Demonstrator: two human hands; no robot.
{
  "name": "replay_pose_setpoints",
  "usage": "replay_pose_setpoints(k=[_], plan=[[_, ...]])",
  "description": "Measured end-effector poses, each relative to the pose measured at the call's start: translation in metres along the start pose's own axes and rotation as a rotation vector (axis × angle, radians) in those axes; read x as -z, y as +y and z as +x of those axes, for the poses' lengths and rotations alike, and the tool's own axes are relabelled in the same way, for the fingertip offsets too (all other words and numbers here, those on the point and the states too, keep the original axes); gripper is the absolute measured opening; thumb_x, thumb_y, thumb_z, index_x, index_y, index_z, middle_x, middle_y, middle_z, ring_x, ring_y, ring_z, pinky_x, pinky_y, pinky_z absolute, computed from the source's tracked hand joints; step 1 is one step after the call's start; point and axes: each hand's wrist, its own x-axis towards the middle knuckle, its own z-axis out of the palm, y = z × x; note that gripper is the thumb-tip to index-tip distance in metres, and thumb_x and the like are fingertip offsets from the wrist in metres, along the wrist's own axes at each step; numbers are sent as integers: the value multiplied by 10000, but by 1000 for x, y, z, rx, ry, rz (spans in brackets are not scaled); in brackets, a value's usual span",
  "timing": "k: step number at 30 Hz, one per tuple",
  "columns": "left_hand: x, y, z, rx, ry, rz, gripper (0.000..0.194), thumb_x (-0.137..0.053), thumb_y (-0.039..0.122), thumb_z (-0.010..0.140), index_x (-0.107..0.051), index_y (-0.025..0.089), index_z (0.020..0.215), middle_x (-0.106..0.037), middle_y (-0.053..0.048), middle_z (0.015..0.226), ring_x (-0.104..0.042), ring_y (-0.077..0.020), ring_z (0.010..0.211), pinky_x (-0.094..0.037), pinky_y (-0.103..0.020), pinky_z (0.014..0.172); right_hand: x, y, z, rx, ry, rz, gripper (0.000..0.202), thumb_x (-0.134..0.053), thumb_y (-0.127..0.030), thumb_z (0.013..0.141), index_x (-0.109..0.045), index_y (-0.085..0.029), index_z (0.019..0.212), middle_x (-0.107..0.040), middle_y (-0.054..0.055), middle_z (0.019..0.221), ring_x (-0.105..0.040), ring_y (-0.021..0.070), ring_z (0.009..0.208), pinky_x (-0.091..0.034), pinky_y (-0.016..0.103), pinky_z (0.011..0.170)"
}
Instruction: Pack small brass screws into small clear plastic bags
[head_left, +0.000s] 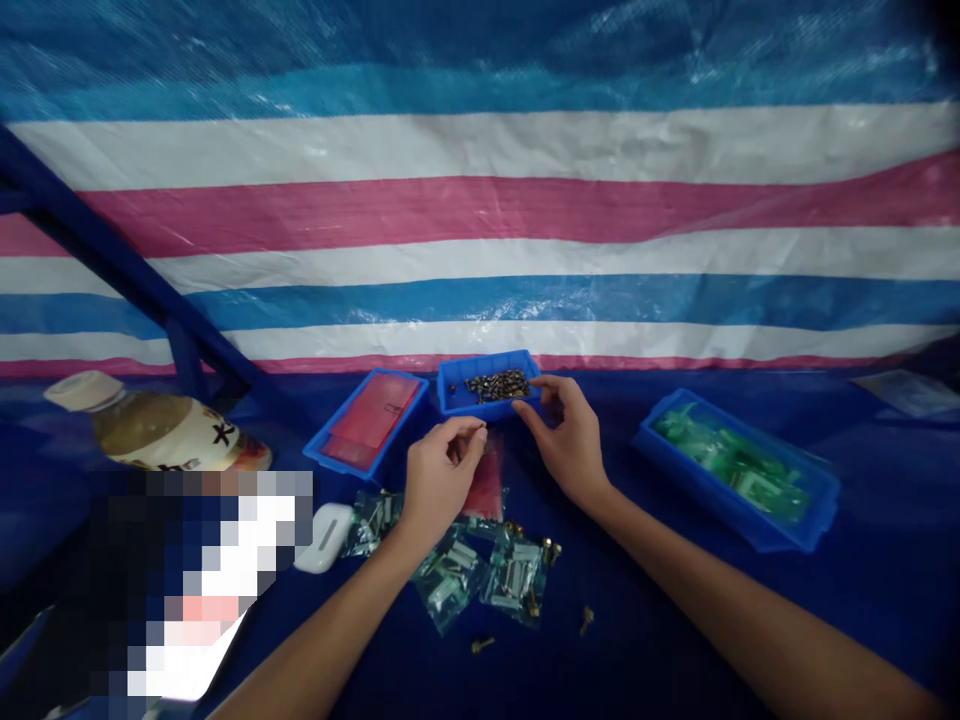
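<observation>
My left hand (442,470) is closed in a pinch, with a red plastic bag (487,485) hanging below its fingertips. Curled fingers hide part of that bag. At the right end of a blue bin (484,408) holding many small brass-coloured metal parts (499,385), my right hand (566,435) has its thumb and fingers apart, close to the rim. Beneath the left hand lie several clear packets (516,575) with pale plugs and metal pieces inside. Loose brass-coloured screws (587,620) are scattered near the packets.
A blue bin with flat red bags (373,415) stands left of the middle bin. To the right is a blue bin (806,525) of green bags (720,455). A drink bottle (161,430), a white case (324,538) and a pixelated object occupy the left. Striped sheeting (480,210) hangs behind.
</observation>
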Motion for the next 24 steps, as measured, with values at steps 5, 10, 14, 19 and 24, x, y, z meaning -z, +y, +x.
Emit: replay_pose_setpoints(k=[5,10,14,19,24], plan=[[1,-1,0,-57,10,-1,187,-603,348,847,-689,210,939,-675,-19,781,-583,-136,656,-463,-248,638,1,-5,-7,90,-246,33,112,-538,-302,903,-573,-228,979,-515,6,754,-498,150,698,-425,293,655],[2,1,-2,-93,3,57,163,-630,246,826,-669,228,983,-646,-10,832,-582,-127,716,-480,-251,699,1,-11,-11,187,-473,22,153,-494,-309,930,-612,-212,930,-607,35,862,-552,160,809,-430,297,715],[2,4,-4,-125,9,134,129,-630,164,808,-667,233,911,-624,6,810,-570,-128,746,-481,-251,713,0,-8,-10,148,-541,45,175,-479,-290,935,-607,-188,874,-619,14,782,-548,129,698,-392,260,628],[1,4,-3,-151,-26,142,128,-637,190,810,-663,233,928,-640,-6,842,-575,-153,812,-487,-275,747,0,-7,-8,105,-557,71,185,-478,-277,931,-612,-179,848,-607,-7,715,-516,107,620,-356,240,581],[0,2,-1,-145,-57,100,300,-606,104,783,-633,242,1048,-646,-15,944,-582,-166,894,-492,-289,784,2,-8,-8,84,-504,97,185,-503,-290,920,-640,-184,858,-624,-11,721,-516,105,615,-359,232,566]])
